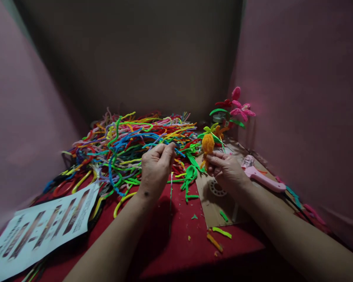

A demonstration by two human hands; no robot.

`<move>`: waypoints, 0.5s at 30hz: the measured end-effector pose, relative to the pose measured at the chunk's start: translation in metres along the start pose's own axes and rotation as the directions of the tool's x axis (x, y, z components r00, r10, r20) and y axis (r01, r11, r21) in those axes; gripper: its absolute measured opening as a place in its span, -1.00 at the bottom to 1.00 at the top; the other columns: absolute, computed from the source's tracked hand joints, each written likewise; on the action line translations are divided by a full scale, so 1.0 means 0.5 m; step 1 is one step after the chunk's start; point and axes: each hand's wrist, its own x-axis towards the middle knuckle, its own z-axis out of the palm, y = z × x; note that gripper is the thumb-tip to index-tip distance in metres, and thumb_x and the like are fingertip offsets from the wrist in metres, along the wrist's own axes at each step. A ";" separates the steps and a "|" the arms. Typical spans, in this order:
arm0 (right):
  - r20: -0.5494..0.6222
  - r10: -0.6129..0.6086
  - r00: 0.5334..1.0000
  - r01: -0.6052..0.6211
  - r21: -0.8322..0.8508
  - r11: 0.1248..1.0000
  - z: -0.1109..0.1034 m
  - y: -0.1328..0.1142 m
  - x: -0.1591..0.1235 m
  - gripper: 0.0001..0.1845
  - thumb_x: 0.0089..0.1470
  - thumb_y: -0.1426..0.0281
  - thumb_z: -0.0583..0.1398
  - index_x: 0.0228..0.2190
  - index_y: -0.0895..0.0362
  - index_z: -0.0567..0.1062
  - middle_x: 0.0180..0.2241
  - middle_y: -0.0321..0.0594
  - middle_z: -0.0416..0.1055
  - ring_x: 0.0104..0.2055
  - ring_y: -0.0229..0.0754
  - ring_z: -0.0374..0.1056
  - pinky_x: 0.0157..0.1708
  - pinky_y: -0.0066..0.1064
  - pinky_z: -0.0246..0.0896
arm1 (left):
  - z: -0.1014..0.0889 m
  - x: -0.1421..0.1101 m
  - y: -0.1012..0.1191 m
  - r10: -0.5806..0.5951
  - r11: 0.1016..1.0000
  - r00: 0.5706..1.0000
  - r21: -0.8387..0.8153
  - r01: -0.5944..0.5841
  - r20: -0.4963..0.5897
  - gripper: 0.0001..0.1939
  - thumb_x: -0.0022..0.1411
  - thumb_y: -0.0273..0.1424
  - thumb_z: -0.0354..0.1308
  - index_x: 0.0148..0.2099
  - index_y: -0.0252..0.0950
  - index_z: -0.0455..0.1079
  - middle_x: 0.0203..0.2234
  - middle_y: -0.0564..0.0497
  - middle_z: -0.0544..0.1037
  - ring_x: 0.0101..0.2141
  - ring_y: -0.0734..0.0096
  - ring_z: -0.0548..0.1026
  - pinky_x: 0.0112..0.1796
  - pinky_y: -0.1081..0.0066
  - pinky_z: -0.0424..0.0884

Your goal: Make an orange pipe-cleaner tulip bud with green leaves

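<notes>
My right hand [225, 169] is closed around the stem of a small orange pipe-cleaner fruit [207, 143] with a green leafy top, held upright above a cardboard sheet [216, 203]. My left hand [156, 166] is raised beside it, with fingers pinched together on a thin green-wrapped wire [171, 196] that hangs down toward the red tabletop [176, 235]. Just behind both hands lies a big tangled heap of pipe cleaners [126, 145] in many colours.
A pink glue gun [260, 176] lies right of my right hand on the cardboard. Pink and red pipe-cleaner flowers [237, 106] stand at the back right. A printed paper sheet [44, 227] lies front left. Short green and orange offcuts [219, 235] dot the red cloth. Walls close in on three sides.
</notes>
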 end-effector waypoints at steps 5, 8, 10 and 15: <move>0.033 -0.001 0.999 0.002 -0.035 0.999 -0.006 0.010 0.001 -0.78 -0.34 0.37 0.36 -0.57 0.21 0.50 -0.73 -0.37 0.27 -0.72 -0.41 0.10 -0.74 -0.53 -0.11 | 0.002 -0.010 0.015 0.007 0.999 0.996 -0.033 -0.004 0.083 -0.89 0.08 -0.42 0.11 -0.44 -0.29 0.44 -0.71 0.11 0.38 -0.67 0.55 0.32 -0.57 0.53 0.24; 0.051 -0.001 0.999 0.004 -0.072 0.997 -0.007 0.013 -0.002 -0.81 -0.32 0.37 0.35 -0.57 0.21 0.50 -0.72 -0.35 0.28 -0.71 -0.40 0.10 -0.72 -0.52 -0.10 | 0.009 -0.042 0.033 -0.039 0.996 0.977 -0.066 0.054 0.207 -0.93 0.01 -0.46 0.17 -0.42 -0.30 0.49 -0.62 0.06 0.47 -0.57 0.46 0.43 -0.47 0.47 0.34; 0.056 0.008 0.998 -0.003 -0.087 0.996 -0.007 0.011 -0.006 -0.82 -0.33 0.38 0.35 -0.59 0.20 0.50 -0.71 -0.34 0.28 -0.70 -0.40 0.09 -0.72 -0.52 -0.10 | 0.010 -0.070 0.043 -0.054 0.996 0.964 -0.061 0.073 0.261 -0.93 0.01 -0.48 0.16 -0.44 -0.29 0.49 -0.61 0.06 0.47 -0.57 0.47 0.43 -0.48 0.48 0.34; 0.019 0.025 1.000 -0.023 -0.112 0.993 -0.004 0.001 -0.015 -0.81 -0.37 0.40 0.38 -0.60 0.21 0.51 -0.69 -0.32 0.28 -0.68 -0.40 0.12 -0.70 -0.51 -0.06 | -0.031 -0.145 0.049 -0.140 0.990 0.940 0.033 0.137 0.311 -0.90 0.00 -0.44 0.21 -0.53 -0.30 0.39 -0.64 0.07 0.40 -0.58 0.51 0.35 -0.52 0.49 0.26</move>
